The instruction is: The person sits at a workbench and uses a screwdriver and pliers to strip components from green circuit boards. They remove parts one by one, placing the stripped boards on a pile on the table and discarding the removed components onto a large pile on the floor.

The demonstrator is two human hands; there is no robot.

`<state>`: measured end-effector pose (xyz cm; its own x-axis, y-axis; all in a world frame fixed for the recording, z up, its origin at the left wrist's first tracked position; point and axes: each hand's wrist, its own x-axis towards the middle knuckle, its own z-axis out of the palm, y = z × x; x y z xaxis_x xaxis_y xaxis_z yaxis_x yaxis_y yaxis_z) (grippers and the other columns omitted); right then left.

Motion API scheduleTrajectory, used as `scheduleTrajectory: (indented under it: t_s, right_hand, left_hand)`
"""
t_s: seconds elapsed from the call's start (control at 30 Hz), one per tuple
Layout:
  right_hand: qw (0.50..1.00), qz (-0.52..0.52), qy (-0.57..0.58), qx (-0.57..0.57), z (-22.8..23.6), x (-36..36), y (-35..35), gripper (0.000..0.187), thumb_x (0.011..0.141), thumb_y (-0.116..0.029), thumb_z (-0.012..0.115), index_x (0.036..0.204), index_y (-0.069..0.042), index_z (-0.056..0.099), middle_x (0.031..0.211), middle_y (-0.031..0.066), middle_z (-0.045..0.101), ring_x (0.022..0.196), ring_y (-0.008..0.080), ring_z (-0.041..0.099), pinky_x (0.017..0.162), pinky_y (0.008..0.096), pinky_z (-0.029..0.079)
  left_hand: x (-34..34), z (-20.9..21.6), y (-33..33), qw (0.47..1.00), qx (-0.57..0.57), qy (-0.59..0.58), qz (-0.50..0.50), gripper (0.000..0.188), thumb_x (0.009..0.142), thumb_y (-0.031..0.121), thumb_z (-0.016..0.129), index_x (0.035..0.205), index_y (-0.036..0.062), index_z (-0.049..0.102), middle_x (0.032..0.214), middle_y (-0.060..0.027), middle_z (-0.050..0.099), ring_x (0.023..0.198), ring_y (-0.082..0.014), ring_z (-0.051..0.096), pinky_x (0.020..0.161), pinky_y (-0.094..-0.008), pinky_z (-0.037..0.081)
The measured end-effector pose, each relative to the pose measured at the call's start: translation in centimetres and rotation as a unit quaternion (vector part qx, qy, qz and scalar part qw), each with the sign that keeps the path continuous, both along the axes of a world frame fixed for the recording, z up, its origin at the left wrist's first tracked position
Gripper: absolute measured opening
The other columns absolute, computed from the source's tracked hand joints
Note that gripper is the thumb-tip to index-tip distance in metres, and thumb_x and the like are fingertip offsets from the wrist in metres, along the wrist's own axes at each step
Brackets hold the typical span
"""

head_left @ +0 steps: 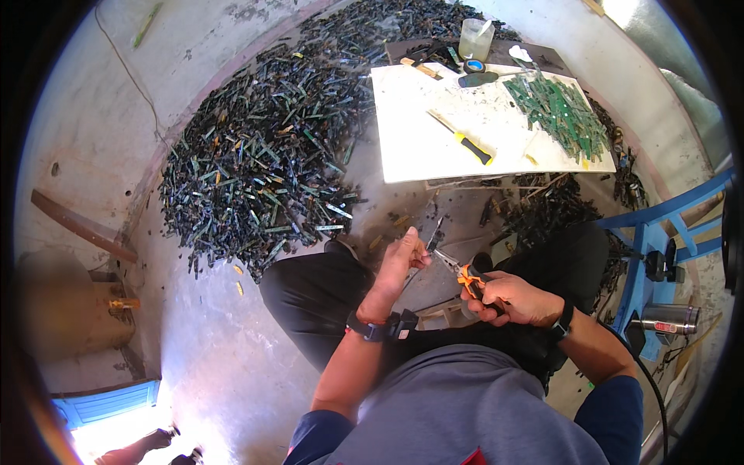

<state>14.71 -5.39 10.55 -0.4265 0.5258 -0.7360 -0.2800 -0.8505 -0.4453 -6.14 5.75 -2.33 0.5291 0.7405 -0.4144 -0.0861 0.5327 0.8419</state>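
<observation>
My left hand [401,262] is closed, its fingertips pinching a thin dark strip [436,235] that looks like a narrow piece of circuit board. In my right hand [518,301] is a pair of pliers [470,277] with orange and black handles, the fingers wrapped round the grips. The pliers' metal jaws point up and left and meet the lower part of the strip, close to my left fingertips. Whether the jaws are clamped on it is too small to tell. Both hands are above my lap, between my knees.
A large heap of narrow dark strips [263,155] covers the floor at the left. Ahead stands a low white board [411,147] with a yellow-black screwdriver [471,148], green strips [562,116], tape [474,66] and a cup [476,40]. A blue chair [647,217] and metal flask [670,318] are right.
</observation>
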Motion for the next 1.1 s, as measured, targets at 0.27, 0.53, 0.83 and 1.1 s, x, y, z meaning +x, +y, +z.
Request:
scheduleTrajectory:
  t_s: [0.27, 0.53, 0.83, 1.1]
  right_hand:
    - [0.998, -0.024, 0.059, -0.009, -0.4, -0.2, -0.1, 0.033, 0.074, -0.012, 0.048, 0.105, -0.002, 0.054, 0.081, 0.0021, 0.054, 0.059, 0.0095, 0.044, 0.044, 0.0221, 0.030]
    - [0.998, -0.011, 0.062, -0.013, 0.7, -0.6, 0.3, 0.030, 0.077, -0.012, 0.048, 0.104, -0.001, 0.055, 0.080, 0.0021, 0.054, 0.059, 0.0095, 0.045, 0.043, 0.0221, 0.030]
    - [0.980, 0.094, -0.124, 0.122, 0.5, -1.5, 0.5, 0.029, 0.077, -0.015, 0.051, 0.101, 0.001, 0.053, 0.079, 0.0069, 0.055, 0.061, 0.0158, 0.050, 0.049, 0.0287, 0.039]
    - [0.573, 0.335, -0.619, 0.421, -1.3, -3.3, 0.0, 0.030, 0.076, -0.016, 0.058, 0.093, 0.007, 0.050, 0.081, 0.0233, 0.060, 0.071, 0.0369, 0.063, 0.064, 0.0425, 0.052]
  left_hand:
    - [-0.3, 2.2, -0.1, 0.986, 0.131, 0.088, -0.061, 0.056, 0.094, 0.052, 0.050, 0.107, -0.0013, 0.061, 0.094, -0.0062, 0.061, 0.087, -0.0156, 0.055, 0.079, -0.0303, 0.044]
    - [-0.7, 1.6, 0.1, 0.990, 0.123, 0.010, -0.071, 0.062, 0.096, 0.055, 0.042, 0.115, -0.0008, 0.060, 0.105, -0.0093, 0.062, 0.098, -0.0179, 0.057, 0.086, -0.0339, 0.045]
    - [0.5, 1.4, -0.9, 0.996, 0.046, -0.037, -0.066, 0.071, 0.097, 0.062, 0.029, 0.097, -0.0009, 0.061, 0.090, -0.0110, 0.063, 0.082, -0.0177, 0.059, 0.077, -0.0321, 0.046]
    - [1.0, 2.9, -0.8, 0.994, 0.000, 0.085, -0.068, 0.068, 0.093, 0.068, 0.034, 0.063, 0.0074, 0.044, 0.056, -0.0054, 0.049, 0.053, -0.0153, 0.048, 0.054, -0.0299, 0.039]
